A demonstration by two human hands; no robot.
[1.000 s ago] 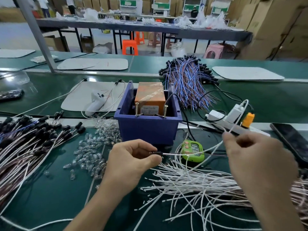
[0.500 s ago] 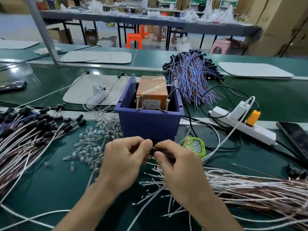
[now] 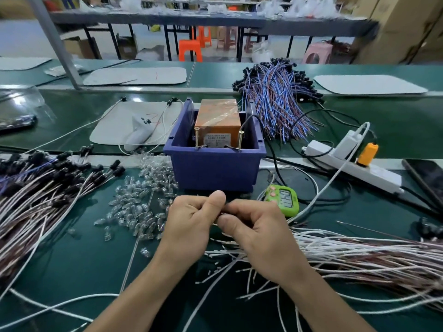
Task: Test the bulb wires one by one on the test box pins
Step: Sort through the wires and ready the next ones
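Between the thumbs of the left hand (image 3: 189, 226) and right hand (image 3: 254, 233) only a dark sliver of the bulb wire (image 3: 221, 213) showed — the rest sat hidden inside both grips (bulb fitted or not, impossible to tell). Beyond the hands, the test box (image 3: 218, 116) label was too small to read. Far right of the right hand, the phone (image 3: 429, 174) was cut by the edge.
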